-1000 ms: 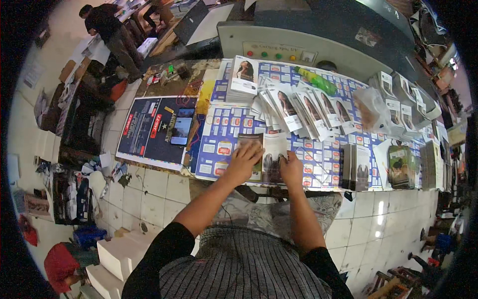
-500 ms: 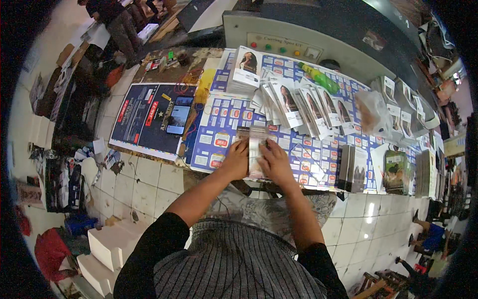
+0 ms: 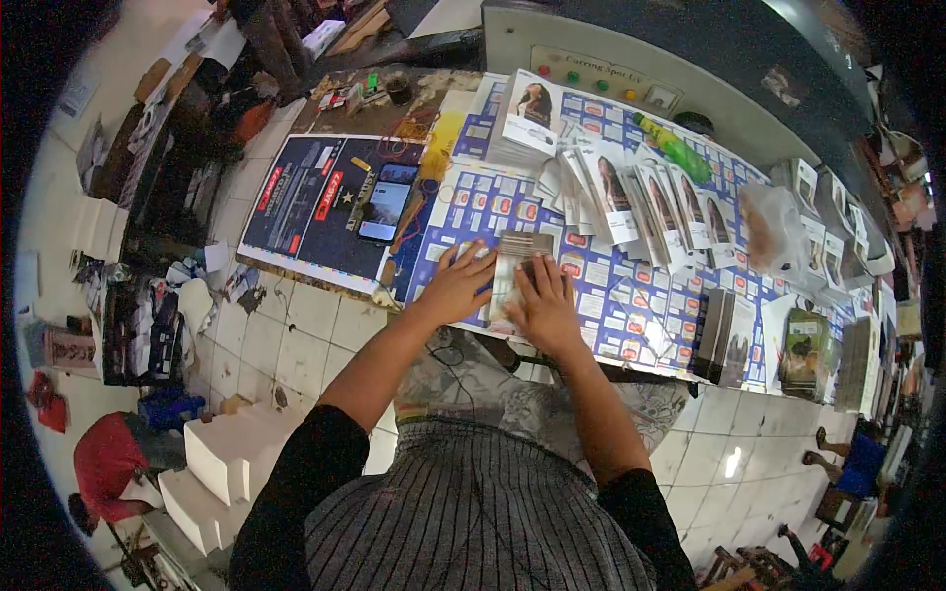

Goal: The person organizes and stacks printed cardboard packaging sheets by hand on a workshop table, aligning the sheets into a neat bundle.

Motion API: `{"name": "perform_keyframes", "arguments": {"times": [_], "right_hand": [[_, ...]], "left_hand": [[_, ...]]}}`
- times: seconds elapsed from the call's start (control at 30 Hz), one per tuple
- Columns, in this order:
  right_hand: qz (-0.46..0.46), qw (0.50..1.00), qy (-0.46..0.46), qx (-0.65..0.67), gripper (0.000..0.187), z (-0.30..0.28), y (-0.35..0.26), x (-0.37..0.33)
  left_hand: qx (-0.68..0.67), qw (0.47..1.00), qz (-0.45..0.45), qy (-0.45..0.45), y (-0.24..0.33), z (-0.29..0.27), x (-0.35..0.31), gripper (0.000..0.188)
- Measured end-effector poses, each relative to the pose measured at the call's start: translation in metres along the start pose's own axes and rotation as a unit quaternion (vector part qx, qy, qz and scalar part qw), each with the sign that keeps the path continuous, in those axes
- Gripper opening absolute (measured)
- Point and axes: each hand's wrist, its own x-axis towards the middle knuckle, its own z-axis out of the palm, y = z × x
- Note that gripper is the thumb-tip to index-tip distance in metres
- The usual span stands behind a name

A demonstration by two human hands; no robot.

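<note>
Leaflet (image 3: 506,271) smooth ppr, bag (image 3: 775,229) crinkly plas., floor tiles (image 3: 680,461) glossy.

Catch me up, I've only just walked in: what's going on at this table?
A person is handling a narrow printed paper piece on a blue-patterned covering: the left hand is at its left side, and the right hand lies over it. Beyond it are loosely spread white leaflets, with a neater stack to their left. A phone lies on a dark printed sheet to the left of the hands.
</note>
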Motion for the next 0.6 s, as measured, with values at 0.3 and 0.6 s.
{"name": "perform_keyframes", "arguments": {"times": [0.3, 0.6], "right_hand": [[0.032, 0.999, 0.003, -0.042, 0.073, 0.007, 0.001, -0.002], [0.018, 0.999, -0.030, -0.019, 0.074, 0.002, -0.002, -0.002]], "left_hand": [[-0.011, 1.000, 0.029, 0.000, -0.005, -0.002, -0.002, 0.068], [-0.014, 0.998, 0.035, -0.046, -0.011, -0.003, -0.001, 0.101]]}}
